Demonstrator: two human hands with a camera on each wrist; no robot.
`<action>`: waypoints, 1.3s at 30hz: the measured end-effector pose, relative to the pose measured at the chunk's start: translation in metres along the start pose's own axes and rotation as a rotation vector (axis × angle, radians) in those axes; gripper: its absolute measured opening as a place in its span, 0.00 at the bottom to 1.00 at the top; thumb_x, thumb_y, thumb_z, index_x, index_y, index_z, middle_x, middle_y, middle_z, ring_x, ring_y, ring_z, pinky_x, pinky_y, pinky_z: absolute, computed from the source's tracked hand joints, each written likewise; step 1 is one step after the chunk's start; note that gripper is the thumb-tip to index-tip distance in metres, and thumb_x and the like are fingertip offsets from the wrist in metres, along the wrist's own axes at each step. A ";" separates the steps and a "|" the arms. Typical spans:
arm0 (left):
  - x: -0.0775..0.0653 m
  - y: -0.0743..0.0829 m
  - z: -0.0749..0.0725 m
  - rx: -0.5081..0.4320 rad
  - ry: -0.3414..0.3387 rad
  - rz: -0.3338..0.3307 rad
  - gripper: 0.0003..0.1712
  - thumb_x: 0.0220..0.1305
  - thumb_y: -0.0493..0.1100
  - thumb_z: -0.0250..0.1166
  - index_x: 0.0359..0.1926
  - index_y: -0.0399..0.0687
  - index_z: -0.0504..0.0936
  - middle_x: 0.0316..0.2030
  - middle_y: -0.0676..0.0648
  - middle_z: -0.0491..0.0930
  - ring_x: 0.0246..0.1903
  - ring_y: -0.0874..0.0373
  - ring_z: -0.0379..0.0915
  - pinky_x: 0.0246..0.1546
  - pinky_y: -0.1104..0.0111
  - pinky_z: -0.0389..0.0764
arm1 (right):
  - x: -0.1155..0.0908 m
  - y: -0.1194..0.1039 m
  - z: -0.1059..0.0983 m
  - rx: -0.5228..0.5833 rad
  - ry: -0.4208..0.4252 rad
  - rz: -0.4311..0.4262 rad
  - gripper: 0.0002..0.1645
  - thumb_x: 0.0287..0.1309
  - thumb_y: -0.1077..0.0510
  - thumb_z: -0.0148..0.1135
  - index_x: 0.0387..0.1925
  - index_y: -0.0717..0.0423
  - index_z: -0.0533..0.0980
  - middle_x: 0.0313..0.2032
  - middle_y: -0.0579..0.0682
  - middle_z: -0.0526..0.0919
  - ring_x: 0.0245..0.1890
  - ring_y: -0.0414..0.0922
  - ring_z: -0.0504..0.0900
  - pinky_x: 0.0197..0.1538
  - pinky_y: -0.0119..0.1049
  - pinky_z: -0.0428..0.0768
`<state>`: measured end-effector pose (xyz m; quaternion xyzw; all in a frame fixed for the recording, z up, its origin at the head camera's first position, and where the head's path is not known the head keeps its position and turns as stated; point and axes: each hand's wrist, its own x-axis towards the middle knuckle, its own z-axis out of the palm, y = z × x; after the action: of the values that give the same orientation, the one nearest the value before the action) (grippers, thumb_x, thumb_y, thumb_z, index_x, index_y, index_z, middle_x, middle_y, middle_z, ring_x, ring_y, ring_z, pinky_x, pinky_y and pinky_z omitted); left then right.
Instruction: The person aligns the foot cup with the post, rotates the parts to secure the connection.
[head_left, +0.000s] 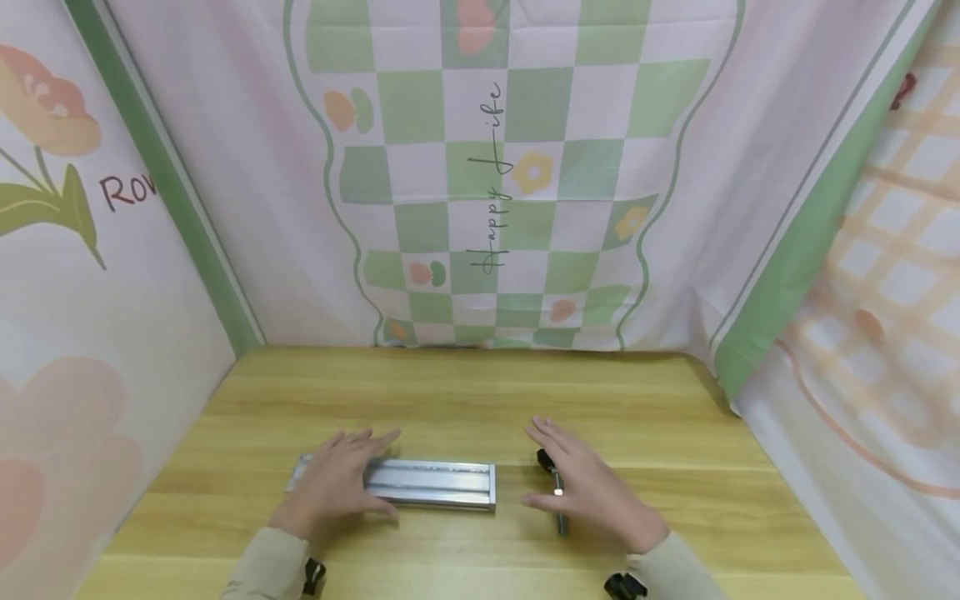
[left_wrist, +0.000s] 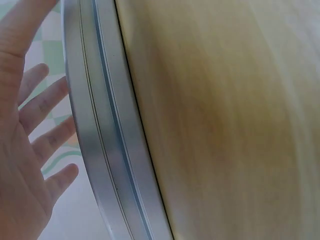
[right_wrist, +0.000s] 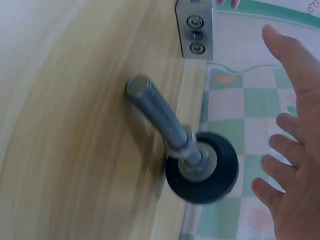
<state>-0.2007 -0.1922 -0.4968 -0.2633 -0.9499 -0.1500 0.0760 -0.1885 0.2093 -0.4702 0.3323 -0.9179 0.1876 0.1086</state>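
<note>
A silvery aluminium profile with lengthwise grooves lies on the wooden table. Over its left part my left hand hovers with fingers spread, hiding some of it. In the left wrist view the grooved side of the profile runs past my fingers. To the right lies a levelling foot, a threaded metal bolt with a nut and a round black base. My right hand is above it, fingers apart and holding nothing. The profile's end plate shows round holes in the right wrist view.
Wood-grain table surface spreads around both things. A green-and-white checked curtain hangs behind the table, with printed cloth at the left and right sides. Dark wrist straps sit by the sleeves.
</note>
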 end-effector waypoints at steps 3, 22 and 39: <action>0.002 0.000 0.000 0.006 0.012 0.023 0.67 0.30 0.82 0.71 0.71 0.52 0.71 0.61 0.43 0.77 0.61 0.40 0.71 0.65 0.40 0.64 | 0.003 -0.005 0.003 0.060 -0.065 0.014 0.57 0.52 0.37 0.74 0.73 0.63 0.61 0.71 0.61 0.63 0.69 0.60 0.65 0.67 0.58 0.66; 0.005 -0.003 0.004 0.019 0.018 0.093 0.54 0.31 0.77 0.74 0.58 0.51 0.83 0.49 0.49 0.84 0.46 0.52 0.80 0.48 0.55 0.82 | 0.022 -0.022 0.021 0.286 -0.304 0.092 0.51 0.60 0.37 0.68 0.74 0.58 0.60 0.70 0.52 0.66 0.68 0.51 0.66 0.69 0.51 0.67; 0.006 -0.003 0.006 -0.044 -0.040 0.070 0.51 0.36 0.71 0.77 0.59 0.48 0.82 0.50 0.48 0.84 0.47 0.51 0.80 0.49 0.51 0.81 | 0.034 -0.029 0.040 0.252 -0.343 0.173 0.49 0.54 0.38 0.73 0.68 0.61 0.68 0.63 0.56 0.73 0.62 0.56 0.71 0.64 0.54 0.72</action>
<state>-0.2077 -0.1901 -0.5024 -0.3011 -0.9379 -0.1627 0.0563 -0.1982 0.1524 -0.4874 0.2905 -0.9173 0.2500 -0.1081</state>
